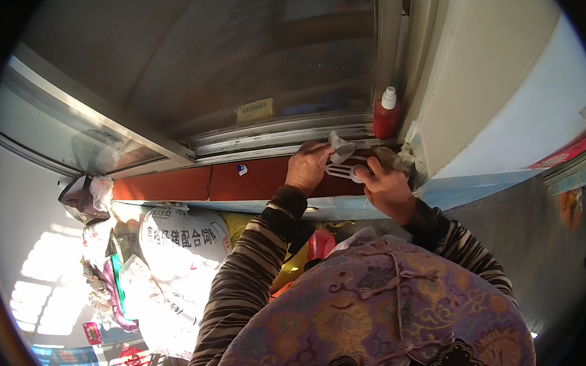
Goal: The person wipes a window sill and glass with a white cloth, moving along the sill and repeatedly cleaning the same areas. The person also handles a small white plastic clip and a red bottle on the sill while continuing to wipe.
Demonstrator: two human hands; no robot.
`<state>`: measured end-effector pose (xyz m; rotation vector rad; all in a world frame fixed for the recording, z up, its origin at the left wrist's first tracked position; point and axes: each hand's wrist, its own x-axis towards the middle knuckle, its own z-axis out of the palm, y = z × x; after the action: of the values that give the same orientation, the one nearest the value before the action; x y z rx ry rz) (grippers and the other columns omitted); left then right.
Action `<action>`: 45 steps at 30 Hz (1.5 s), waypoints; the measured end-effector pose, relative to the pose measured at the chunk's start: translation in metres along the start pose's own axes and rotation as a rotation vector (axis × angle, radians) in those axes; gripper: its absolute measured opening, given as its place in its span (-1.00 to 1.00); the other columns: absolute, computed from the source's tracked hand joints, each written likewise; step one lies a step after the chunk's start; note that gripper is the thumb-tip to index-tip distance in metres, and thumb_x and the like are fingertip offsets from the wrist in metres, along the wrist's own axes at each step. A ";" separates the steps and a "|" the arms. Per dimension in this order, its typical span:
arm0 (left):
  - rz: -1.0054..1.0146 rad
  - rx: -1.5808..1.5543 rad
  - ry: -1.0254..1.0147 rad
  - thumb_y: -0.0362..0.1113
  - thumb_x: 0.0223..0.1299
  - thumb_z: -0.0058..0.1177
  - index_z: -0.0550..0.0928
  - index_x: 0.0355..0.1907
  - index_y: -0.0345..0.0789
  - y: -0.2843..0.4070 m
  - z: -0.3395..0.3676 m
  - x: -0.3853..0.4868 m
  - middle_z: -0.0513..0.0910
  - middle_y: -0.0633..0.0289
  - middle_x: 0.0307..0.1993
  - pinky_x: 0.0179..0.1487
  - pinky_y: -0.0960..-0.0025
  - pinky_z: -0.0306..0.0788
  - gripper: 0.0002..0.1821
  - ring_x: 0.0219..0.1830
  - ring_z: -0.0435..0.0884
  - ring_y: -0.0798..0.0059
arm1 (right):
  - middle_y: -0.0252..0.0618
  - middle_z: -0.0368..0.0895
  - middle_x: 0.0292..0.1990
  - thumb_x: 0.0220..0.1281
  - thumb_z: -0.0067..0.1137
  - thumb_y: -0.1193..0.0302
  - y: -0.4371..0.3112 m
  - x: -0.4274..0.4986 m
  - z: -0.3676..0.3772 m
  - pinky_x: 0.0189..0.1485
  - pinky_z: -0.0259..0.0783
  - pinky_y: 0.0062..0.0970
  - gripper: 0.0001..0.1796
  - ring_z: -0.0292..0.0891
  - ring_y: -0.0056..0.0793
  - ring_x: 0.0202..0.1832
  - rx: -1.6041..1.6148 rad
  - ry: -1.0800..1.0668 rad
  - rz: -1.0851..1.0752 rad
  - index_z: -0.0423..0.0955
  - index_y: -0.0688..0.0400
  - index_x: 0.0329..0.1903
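At a brown-red window sill [253, 178], my right hand [388, 189] grips a white slotted piece [341, 171], seemingly plastic, with a rounded end under the thumb. My left hand [306, 168] is close by on the left, its fingers bent around a crumpled whitish piece [342, 150], perhaps plastic film. The left fingertips are partly hidden, and whether they also touch the slotted piece I cannot tell. Just behind my right hand lies a crumpled plastic bag [399, 158]. A red bottle [386, 119] with a white cap stands upright in the sill's right corner.
Window glass [205, 62] and its metal track [275, 138] run behind the sill. A small blue-and-white item [243, 170] is on the sill. Below left stands a large white printed sack [183, 257], with several bags beside it. A wall [484, 94] borders the right.
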<state>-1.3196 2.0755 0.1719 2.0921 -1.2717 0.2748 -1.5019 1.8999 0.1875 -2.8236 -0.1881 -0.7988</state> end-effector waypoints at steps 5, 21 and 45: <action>-0.060 0.018 -0.002 -0.37 0.25 0.18 0.78 -0.16 -0.15 -0.024 -0.013 -0.011 0.76 0.25 -0.13 0.01 0.25 0.60 -0.84 -0.04 0.70 0.20 | -0.14 0.37 -0.08 0.03 0.27 0.50 0.003 0.000 0.000 -0.50 0.47 -0.18 -0.56 0.57 -0.13 -0.44 0.080 -0.073 0.019 0.38 0.02 0.00; -0.608 0.392 0.280 -0.22 0.24 0.17 0.79 -0.18 -0.15 -0.130 -0.125 -0.073 0.75 0.03 -0.31 -0.17 0.09 0.57 -0.82 -0.20 0.73 -0.01 | -0.09 0.34 -0.04 0.06 0.24 0.49 0.005 0.003 -0.003 -0.46 0.44 -0.10 -0.53 0.55 -0.08 -0.36 0.115 -0.054 0.000 0.35 0.04 0.06; -0.250 0.190 0.232 -0.42 0.15 0.22 0.72 -0.18 -0.17 -0.001 -0.074 -0.085 0.71 0.23 -0.20 -0.07 0.19 0.56 -0.82 -0.11 0.67 0.13 | -0.20 0.41 -0.01 0.23 0.32 0.17 -0.009 0.017 0.000 -0.32 0.57 -0.25 -0.56 0.53 -0.15 -0.09 -0.082 -0.192 0.099 0.47 0.06 0.08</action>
<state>-1.3501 2.1833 0.1849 2.2748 -0.8670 0.5261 -1.4893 1.9094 0.1974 -2.9589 -0.0433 -0.5266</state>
